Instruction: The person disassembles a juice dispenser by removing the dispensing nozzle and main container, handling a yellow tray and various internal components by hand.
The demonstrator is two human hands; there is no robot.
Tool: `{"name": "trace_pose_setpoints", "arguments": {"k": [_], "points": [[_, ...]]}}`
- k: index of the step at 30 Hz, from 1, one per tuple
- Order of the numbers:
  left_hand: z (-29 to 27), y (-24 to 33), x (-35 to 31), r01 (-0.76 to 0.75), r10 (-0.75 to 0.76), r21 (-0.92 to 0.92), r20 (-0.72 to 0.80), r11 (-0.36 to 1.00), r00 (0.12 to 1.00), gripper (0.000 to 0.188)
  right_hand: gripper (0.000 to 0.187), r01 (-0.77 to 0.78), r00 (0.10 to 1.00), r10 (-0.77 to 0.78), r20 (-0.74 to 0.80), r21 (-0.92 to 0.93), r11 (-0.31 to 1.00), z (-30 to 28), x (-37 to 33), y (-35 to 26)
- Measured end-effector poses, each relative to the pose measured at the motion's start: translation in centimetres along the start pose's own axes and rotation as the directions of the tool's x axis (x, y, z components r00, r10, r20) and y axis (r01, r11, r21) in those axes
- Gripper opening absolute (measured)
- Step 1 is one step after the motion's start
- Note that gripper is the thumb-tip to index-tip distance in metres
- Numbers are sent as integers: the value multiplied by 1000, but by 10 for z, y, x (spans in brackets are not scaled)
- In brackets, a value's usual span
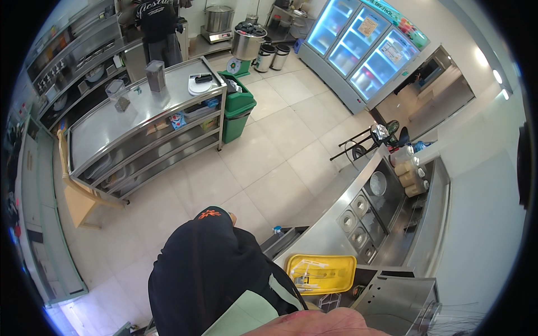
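Note:
Bare skin, looking like the back of my right hand [314, 323], shows very close at the lower edge, cut off by the frame. Its fingers are hidden. Black clothing [207, 274] with an orange mark fills the lower middle, with pale green cloth [246, 313] over its lower part. A small skin-coloured patch shows past its far edge; I cannot tell what it is. My left hand cannot be made out. Nearest the visible skin is a yellow tray [336, 274] with white and clear pieces in it. Nothing held can be seen.
A steel counter [322, 238] with round lidded containers [348, 220] runs along the right. Across the tiled floor stand a steel shelf table [106, 131], wooden chair [81, 201], green bin [235, 120] and glass-door fridge [358, 50]. Another person [159, 28] stands far left.

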State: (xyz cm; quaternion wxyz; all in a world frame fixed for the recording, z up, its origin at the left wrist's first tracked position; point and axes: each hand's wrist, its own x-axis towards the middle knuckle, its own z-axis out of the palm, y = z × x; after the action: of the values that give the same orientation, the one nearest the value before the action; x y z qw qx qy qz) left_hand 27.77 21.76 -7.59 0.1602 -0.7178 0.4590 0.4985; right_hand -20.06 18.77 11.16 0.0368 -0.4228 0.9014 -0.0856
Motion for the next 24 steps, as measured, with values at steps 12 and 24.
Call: {"name": "trace_pose_setpoints", "arguments": {"k": [12, 24], "points": [[-46, 55, -61, -159, 153, 137, 52, 978, 987, 41, 30, 71, 995, -73, 74, 17, 997, 4, -14, 8], [-183, -71, -83, -242, -99, -365, -708, 899, 700, 47, 44, 114, 987, -116, 109, 25, 993, 8, -9, -14]]}}
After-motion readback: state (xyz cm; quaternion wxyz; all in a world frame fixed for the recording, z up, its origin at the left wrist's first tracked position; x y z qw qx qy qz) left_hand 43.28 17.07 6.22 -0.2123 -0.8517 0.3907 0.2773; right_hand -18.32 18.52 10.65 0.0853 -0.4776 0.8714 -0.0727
